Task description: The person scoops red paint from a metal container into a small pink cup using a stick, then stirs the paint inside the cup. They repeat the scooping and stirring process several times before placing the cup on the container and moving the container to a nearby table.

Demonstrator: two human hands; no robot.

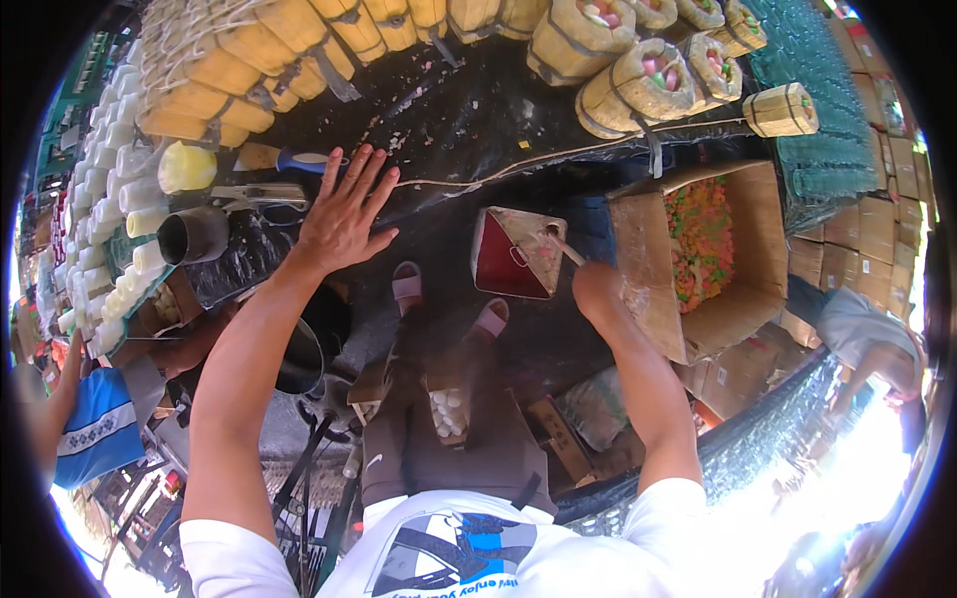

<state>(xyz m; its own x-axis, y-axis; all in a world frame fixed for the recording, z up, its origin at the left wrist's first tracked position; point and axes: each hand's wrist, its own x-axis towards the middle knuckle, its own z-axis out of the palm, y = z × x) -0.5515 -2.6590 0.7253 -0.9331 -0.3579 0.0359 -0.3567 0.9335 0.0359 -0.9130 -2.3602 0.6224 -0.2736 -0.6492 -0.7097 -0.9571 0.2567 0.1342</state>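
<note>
My left hand (344, 214) lies palm down with its fingers spread, at the edge of the black-plastic-covered table (439, 115), holding nothing. Beside its fingertips is a scraper (299, 161) with a blue handle, and next to its wrist a pair of scissors (267, 194). My right hand (596, 283) is closed round the pale handle of what looks like a dustpan (505, 261), a boxy metal pan with a red inside and a worn, light top. The pan hangs or stands below the table edge, in front of my feet; which one I cannot tell.
To the right, an open carton (648, 269) holds small orange, green and red pieces. Yellow strapped bundles (638, 95) line the far table. A cord (478, 185) runs along the edge. A dark cup (192, 236) stands left. People (105, 414) are at both sides.
</note>
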